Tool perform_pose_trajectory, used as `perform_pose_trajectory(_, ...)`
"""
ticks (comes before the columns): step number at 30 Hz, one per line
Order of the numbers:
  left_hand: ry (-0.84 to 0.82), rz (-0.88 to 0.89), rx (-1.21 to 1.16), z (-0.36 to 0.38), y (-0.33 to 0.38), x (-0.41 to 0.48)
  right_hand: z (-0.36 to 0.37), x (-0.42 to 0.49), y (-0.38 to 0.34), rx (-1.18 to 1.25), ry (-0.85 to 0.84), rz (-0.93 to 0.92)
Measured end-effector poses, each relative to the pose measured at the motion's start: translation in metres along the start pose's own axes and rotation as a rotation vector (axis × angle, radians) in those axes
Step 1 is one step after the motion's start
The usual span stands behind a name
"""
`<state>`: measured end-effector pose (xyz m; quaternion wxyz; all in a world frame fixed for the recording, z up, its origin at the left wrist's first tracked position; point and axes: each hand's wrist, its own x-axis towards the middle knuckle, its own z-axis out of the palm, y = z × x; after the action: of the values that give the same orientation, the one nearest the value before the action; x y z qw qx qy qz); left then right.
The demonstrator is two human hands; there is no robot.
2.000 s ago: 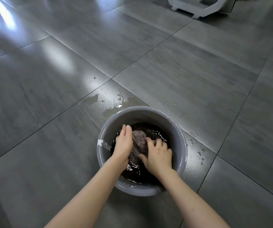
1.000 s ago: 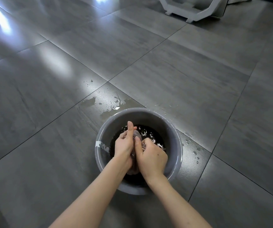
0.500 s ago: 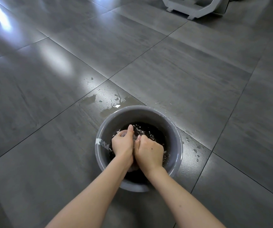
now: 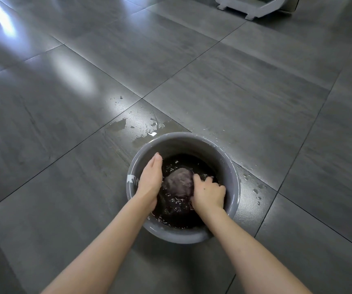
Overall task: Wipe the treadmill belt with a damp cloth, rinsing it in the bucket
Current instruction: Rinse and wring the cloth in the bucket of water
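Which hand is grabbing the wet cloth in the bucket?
The right hand: its fingers curl round the balled grey-purple cloth in the round grey plastic bucket. The left hand is only flat beside it, fingers straight.

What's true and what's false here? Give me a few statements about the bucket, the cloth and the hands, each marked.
1. The cloth sits in the bucket between the left hand and the right hand. True.
2. The bucket is dry inside. False: it holds dark water.
3. A puddle lies on the floor beyond the bucket. True.
4. The left hand's fingers are curled into a fist. False: they are straight, alongside the cloth.
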<state>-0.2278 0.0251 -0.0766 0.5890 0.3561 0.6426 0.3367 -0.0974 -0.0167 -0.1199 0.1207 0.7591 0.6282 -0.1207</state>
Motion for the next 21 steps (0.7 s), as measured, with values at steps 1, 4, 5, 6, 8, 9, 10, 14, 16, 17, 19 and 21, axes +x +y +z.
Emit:
perform_pose_trajectory(1,-0.005,0.031,0.036,0.000,-0.002,-0.001,-0.004,0.002,0.000,0.047,-0.022,0.025)
perform_pose_trajectory(4,-0.026,0.124,0.190,-0.005,-0.007,0.002,-0.026,0.003,0.006,0.452,-0.061,-0.007)
perform_pose_trajectory(5,-0.045,0.151,0.238,-0.007,-0.007,0.004,-0.036,-0.001,0.010,0.588,-0.067,-0.045)
perform_pose_trajectory(6,-0.070,0.181,0.270,-0.009,-0.006,0.005,-0.046,-0.006,0.015,0.720,-0.078,-0.089)
perform_pose_trajectory(8,-0.126,0.227,0.287,-0.011,-0.001,0.005,-0.066,-0.015,0.023,1.086,-0.137,-0.172)
perform_pose_trajectory(9,-0.156,0.234,0.267,-0.010,0.002,0.005,-0.074,-0.018,0.027,1.272,-0.180,-0.208)
perform_pose_trajectory(10,-0.190,0.230,0.215,-0.008,0.006,0.003,-0.081,-0.020,0.029,1.411,-0.225,-0.231)
perform_pose_trajectory(14,-0.225,0.171,-0.106,0.003,0.022,-0.008,-0.088,-0.019,0.028,1.578,-0.336,-0.198)
perform_pose_trajectory(16,-0.212,0.166,-0.218,0.008,0.021,-0.009,-0.083,-0.022,0.021,1.524,-0.268,-0.140)
perform_pose_trajectory(17,-0.198,0.180,-0.251,0.011,0.020,-0.010,-0.078,-0.023,0.018,1.491,-0.216,-0.112)
perform_pose_trajectory(19,-0.085,0.221,-0.243,0.016,0.018,-0.011,-0.068,-0.028,0.016,1.414,-0.133,-0.096)
perform_pose_trajectory(21,0.051,0.233,-0.234,0.020,0.017,-0.009,-0.055,-0.031,0.015,1.224,-0.069,-0.161)
